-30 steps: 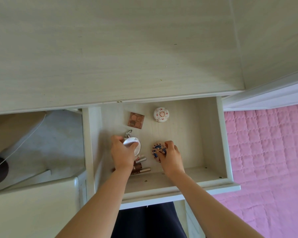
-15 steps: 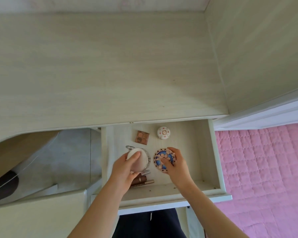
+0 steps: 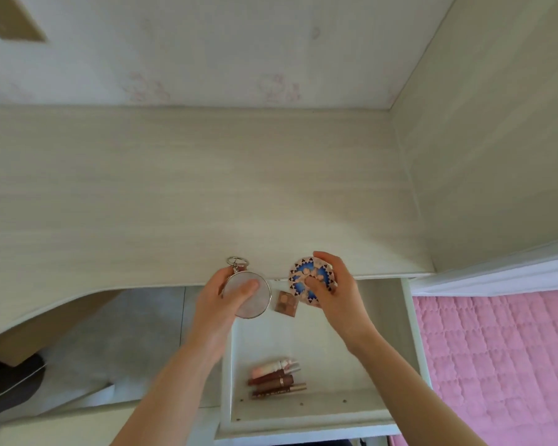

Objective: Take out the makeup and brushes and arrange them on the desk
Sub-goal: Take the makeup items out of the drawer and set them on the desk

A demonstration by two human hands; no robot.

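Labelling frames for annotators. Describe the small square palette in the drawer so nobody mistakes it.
Start at the open drawer under the desk's front edge. At its far end, between the two raised hands, lies the brown square palette. It is the only flat square item; the tubes lie bunched at the near end.

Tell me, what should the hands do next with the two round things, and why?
Probably set both down on the pale wooden desk top. The left hand grips a round silver compact with a ring, the right hand a round blue patterned case, both lifted to the desk's front edge above the open white drawer.
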